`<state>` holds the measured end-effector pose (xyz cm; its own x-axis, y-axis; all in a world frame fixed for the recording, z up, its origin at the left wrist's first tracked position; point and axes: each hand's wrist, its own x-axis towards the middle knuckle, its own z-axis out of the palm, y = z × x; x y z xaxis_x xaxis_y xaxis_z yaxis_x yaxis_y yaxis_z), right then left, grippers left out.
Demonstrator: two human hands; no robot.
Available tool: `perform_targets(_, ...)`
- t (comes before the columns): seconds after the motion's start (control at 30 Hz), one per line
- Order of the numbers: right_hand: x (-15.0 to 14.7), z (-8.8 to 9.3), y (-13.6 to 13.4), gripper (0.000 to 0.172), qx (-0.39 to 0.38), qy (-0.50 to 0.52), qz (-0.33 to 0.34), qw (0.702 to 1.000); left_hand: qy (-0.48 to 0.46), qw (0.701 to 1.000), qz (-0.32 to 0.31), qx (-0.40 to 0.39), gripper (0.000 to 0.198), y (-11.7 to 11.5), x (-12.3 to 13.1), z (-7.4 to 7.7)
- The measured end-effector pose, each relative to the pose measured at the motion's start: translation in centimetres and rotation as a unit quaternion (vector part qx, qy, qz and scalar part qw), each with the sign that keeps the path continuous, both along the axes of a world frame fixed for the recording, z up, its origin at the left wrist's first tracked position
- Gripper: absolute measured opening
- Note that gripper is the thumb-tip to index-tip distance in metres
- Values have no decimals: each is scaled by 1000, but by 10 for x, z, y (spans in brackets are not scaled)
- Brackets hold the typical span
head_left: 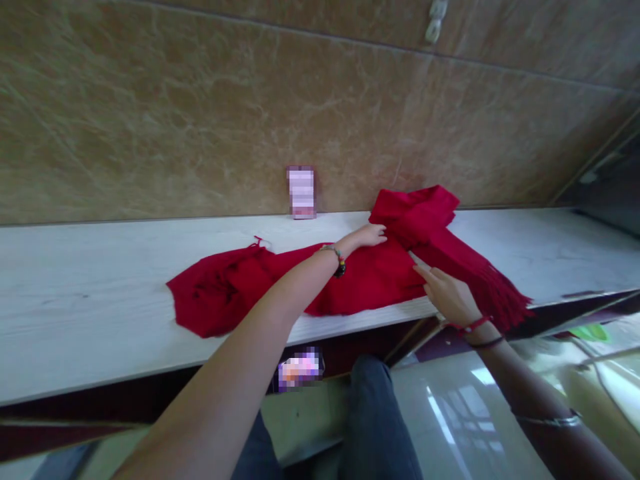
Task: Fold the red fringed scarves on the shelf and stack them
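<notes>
A long red scarf [370, 283] lies bunched and spread along the white counter, its right end crossing over itself and trailing into a fringe. My left hand [369, 235] rests on the scarf just below the folded upper part, with its fingers curled into the cloth. At the cloth's right edge, beside the fringed end, my right hand [449, 291] has thumb and forefinger brought together on the fabric. Its other fingers are bent and partly hidden. The left part of the scarf is crumpled, and a thin red strand sticks up there.
The narrow white counter [90, 300] runs along a brown marbled wall [200, 127]. A phone with a blurred screen [302, 193] leans upright against that wall. Another blurred screen [301, 369] shows below the counter edge, above my knees. A green object [590, 332] is at far right.
</notes>
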<state>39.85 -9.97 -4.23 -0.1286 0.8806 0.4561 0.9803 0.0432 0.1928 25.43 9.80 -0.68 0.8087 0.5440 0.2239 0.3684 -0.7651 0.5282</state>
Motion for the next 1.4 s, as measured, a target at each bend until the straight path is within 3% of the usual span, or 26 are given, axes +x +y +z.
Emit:
perform_targets(0.1, 10, -23, 1, 42, -17, 47, -4, 999, 51, 998, 34, 21, 42, -13, 1, -35)
perform_targets(0.17, 12, -26, 3, 44, -8, 58, 9, 998, 80, 993, 62, 61, 53, -19, -9, -42)
perform_targets(0.27, 16, -24, 9, 46, -17, 58, 30, 998, 99, 988, 79, 85, 55, -20, -21, -35)
perform_targets(0.4, 18, -21, 12, 45, -35, 57, 54, 996, 39, 995, 88, 34, 37, -7, -17, -19)
perform_targets(0.47, 17, -19, 11, 46, -27, 60, 54, 996, 15, 993, 111, 22, 32, -1, -12, -14)
perform_targets(0.57, 13, -18, 10, 47, -9, 66, 40, 997, 27, 984, 170, 52, 38, -4, -8, -11)
perform_targets(0.63, 11, -18, 10, 47, -13, 66, 36, 997, 83, 979, 172, 76, 49, -16, -11, -11)
perform_targets(0.7, 11, -18, 12, 47, -24, 69, 35, 997, 156, 975, 136, 78, 57, -36, -18, -12)
perform_targets(0.87, 16, -15, 20, 48, -54, 64, 37, 996, 283, 958, 52, 12, 70, -85, -56, -8)
perform_targets(0.97, 20, -13, 24, 49, -76, 61, 35, 995, 299, 954, 36, 10, 83, -102, -80, -7)
perform_targets(1.1, 17, -5, 22, 50, -72, 31, 49, 996, 277, 958, 42, 56, 81, -116, -99, -12)
perform_targets(1.17, 12, 1, 19, 50, -56, -7, 74, 996, 272, 958, 42, 76, 76, -123, -103, -13)
perform_targets(1.3, 6, 7, 18, 45, -78, -46, 191, 977, 278, 952, 33, 120, 58, -131, -108, -12)
perform_targets(1.4, 10, 3, 24, 44, -113, -3, 239, 964, 308, 942, 25, 127, 64, -134, -112, -9)
